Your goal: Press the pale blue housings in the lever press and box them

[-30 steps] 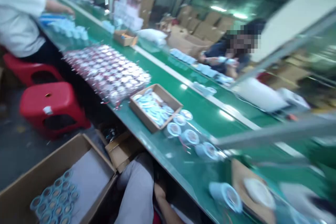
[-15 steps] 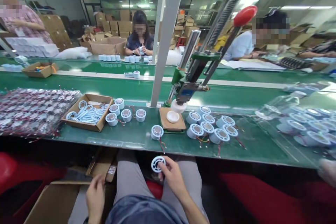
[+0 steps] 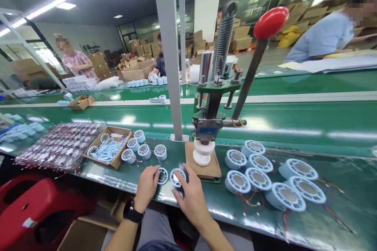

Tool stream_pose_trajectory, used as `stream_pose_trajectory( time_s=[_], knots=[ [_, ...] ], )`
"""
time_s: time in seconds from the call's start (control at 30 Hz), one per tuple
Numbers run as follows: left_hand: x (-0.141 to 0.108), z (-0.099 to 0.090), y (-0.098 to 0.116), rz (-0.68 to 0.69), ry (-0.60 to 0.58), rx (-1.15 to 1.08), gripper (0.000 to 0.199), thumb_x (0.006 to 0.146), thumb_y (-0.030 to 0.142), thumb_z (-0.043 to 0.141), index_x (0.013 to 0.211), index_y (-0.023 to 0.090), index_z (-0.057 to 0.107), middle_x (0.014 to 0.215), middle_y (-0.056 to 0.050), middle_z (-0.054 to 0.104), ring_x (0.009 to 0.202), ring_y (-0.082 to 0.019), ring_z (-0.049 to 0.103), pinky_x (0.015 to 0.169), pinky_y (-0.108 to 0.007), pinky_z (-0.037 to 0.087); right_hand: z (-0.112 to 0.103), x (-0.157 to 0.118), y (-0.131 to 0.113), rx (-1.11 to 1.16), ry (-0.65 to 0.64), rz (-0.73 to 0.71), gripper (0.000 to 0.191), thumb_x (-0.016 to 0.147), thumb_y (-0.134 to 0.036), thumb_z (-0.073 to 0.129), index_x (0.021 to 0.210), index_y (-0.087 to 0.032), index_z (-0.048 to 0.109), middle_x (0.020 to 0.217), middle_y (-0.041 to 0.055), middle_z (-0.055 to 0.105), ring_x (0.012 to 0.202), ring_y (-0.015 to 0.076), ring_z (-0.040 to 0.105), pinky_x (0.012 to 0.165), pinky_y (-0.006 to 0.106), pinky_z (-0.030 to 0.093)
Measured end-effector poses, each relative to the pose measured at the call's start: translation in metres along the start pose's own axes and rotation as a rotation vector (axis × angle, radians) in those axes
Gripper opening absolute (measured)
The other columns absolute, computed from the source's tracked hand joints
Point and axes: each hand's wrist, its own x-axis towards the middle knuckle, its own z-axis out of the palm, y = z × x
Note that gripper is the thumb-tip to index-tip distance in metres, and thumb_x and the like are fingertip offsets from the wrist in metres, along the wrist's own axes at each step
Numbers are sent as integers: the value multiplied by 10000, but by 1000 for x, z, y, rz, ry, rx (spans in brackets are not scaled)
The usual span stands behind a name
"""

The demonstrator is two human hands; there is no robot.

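Observation:
My left hand (image 3: 149, 182), with a black watch at the wrist, has its fingers closed on a light blue ring (image 3: 161, 176) at the table's front edge. Just right of it, my right hand (image 3: 188, 188) has its fingers spread over a round light blue part (image 3: 176, 177) with a silvery centre, touching its top and side. A green hand press (image 3: 207, 129) with a red knob (image 3: 271, 22) stands behind and right of my right hand. Two white round blocks sit one above the other, the lower block (image 3: 202, 157) on the press's brown base board (image 3: 216, 168).
Several light blue assembled parts (image 3: 259, 179) with wires stand right of the press. On the left are a cardboard box (image 3: 118, 161) of blue rings, several more round parts (image 3: 144, 151) and a wrapped stack of boards (image 3: 63, 145). A grey post (image 3: 169, 47) rises behind. People sit and stand beyond.
Both hands have come up from my lap to the table's front edge, my right hand bringing no ring visibly along. My left hand is now on a ring. The view has turned and moved closer.

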Motion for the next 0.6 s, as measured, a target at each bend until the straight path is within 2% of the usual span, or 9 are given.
stream_pose_trajectory(
  time_s=[0.13,0.23,0.3,0.4,0.47,0.53,0.6],
  knots=[
    [3,1,-6,130,-38,108,372,959,324,436,1212,193,677,1172,-122,652,1107,-247,603,991,-430,490,7,-3,7,44,-90,-9,371,899,-169,538,1263,-229,578,1333,130,514,1186,277,547,946,470,547],
    [-8,5,-2,101,3,251,508,864,388,617,1326,178,596,1253,-149,596,1183,-310,537,1023,-511,447,3,-8,10,125,-112,23,339,902,-181,549,1234,-235,586,1290,124,535,1164,257,561,937,438,557],
    [-15,6,-2,76,11,309,587,823,355,665,1368,171,552,1254,-154,596,1180,-328,521,1024,-533,430,-1,-10,12,155,-115,31,338,899,-175,551,1228,-240,590,1274,120,542,1151,249,569,929,423,561],
    [-19,5,-6,165,-78,265,687,840,267,621,1487,199,397,1410,-139,528,1290,-317,451,1085,-510,379,-6,-10,16,178,-130,20,331,897,-170,553,1217,-240,599,1263,119,548,1142,241,578,919,407,566],
    [-18,4,-9,220,-123,227,817,822,291,658,1541,207,282,1514,-133,435,1367,-324,379,1113,-505,350,-9,-9,18,176,-145,5,330,898,-175,556,1219,-240,599,1264,118,551,1144,239,581,917,401,567],
    [-15,5,-9,206,-124,225,837,798,339,708,1526,206,317,1512,-133,445,1369,-347,376,1108,-531,342,-12,-10,19,164,-150,-7,343,900,-187,569,1238,-239,589,1263,115,562,1144,235,587,919,393,568],
    [-10,8,-5,150,-104,212,698,803,327,711,1442,210,458,1425,-127,543,1318,-356,435,1090,-557,349,-13,-12,18,153,-123,5,383,900,-210,588,1281,-227,555,1250,113,583,1139,230,598,928,382,567]
  ],
)
